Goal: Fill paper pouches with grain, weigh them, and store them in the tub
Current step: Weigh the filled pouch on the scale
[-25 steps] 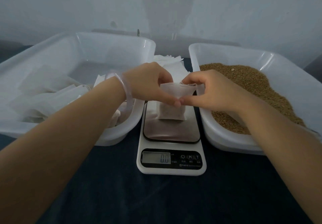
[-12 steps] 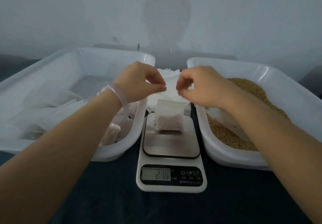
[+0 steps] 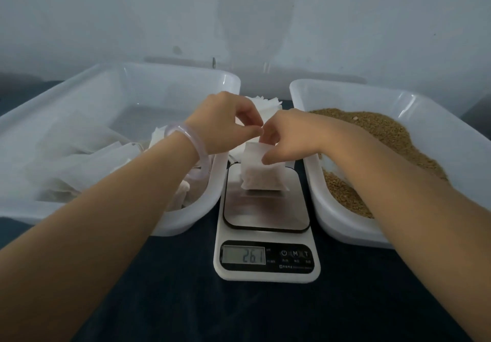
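Observation:
A white paper pouch [image 3: 261, 175] with grain in it stands on the steel plate of the scale [image 3: 265, 212], whose display [image 3: 243, 254] reads 26.1. My right hand [image 3: 292, 137] pinches the pouch's upper part between thumb and fingers. Just left of it and above the pouch, my left hand [image 3: 225, 123] hovers with a bangle on its wrist. Its thumb and forefinger tips meet, and I see nothing between them. The left tub [image 3: 170, 68] holds several white pouches [image 3: 87, 160]. The right tub [image 3: 345, 87] holds brown grain [image 3: 377, 131].
A stack of flat white pouches [image 3: 265, 103] lies behind the scale between the two tubs. Everything stands on a dark cloth [image 3: 239, 315]. A pale wall rises close behind the tubs.
Both hands let go of the pouch, leaving it on the scale. My right hand has now come back down and taken its top. The reading rose from 0.0 to 26.1.

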Tool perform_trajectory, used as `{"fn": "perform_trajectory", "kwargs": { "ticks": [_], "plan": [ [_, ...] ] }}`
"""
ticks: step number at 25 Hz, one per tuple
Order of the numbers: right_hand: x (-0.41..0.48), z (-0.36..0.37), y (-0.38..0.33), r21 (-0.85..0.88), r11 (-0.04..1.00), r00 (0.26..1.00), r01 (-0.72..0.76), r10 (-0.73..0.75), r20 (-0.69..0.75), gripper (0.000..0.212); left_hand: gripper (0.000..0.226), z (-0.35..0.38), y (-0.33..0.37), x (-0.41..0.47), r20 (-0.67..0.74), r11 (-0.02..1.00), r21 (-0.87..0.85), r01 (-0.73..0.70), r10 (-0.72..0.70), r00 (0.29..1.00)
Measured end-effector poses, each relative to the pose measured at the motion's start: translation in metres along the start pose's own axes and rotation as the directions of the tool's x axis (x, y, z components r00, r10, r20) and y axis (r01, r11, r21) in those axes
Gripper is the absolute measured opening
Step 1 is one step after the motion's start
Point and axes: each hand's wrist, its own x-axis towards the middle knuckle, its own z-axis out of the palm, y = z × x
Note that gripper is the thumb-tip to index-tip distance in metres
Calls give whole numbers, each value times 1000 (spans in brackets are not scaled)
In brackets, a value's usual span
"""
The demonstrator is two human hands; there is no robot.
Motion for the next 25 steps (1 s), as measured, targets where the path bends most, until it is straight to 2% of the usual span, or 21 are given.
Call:
{"fn": "perform_trajectory", "kwargs": {
  "ticks": [4, 11, 15, 17, 18, 19, 21, 23, 24, 25],
  "plan": [
    [-1, 8, 6, 4, 1000, 998, 16, -16, -55, 10, 10, 4, 3, -1, 63, 999, 21, -24, 23, 998],
    [0, 12, 12, 109, 994, 995, 31, -20, -98, 14, 17, 9, 3, -1, 94, 999, 38, -16, 12, 995],
    [-3, 11, 13, 172, 984, 995, 55, -39, -93, 10, 26, 9, 3, -1, 175, 997, 72, -15, 3, 985],
    [-6, 7, 14, 234, 963, 979, 133, -91, -181, 16, 22, 9, 4, -1, 196, 994, 104, 23, -44, 980],
    [-8, 5, 15, 302, 934, 959, 188, -109, -261, 17, 16, 9, 6, 0, 174, 992, 116, 58, -77, 982],
    [-10, 4, 16, 374, 893, 932, 250, -118, -342, 15, 19, 9, 7, 0, 143, 989, 104, 100, -115, 983],
    [-11, 3, 15, 458, 822, 879, 340, -104, -465, 12, 40, 4, 10, 2, 115, 985, 6, 173, -173, 978],
    [-10, 4, 14, 494, 785, 832, 373, -46, -553, 14, 47, -9, 11, 3, 72, 978, -34, 206, -203, 977],
    [-8, 4, 15, 515, 764, 805, 388, -9, -593, 15, 42, -17, 8, 4, -17, 978, -52, 203, -204, 979],
    [-7, 4, 15, 536, 743, 781, 401, 29, -624, 13, 32, -25, 2, 8, -167, 972, -93, 214, -227, 959]
  ]
}}
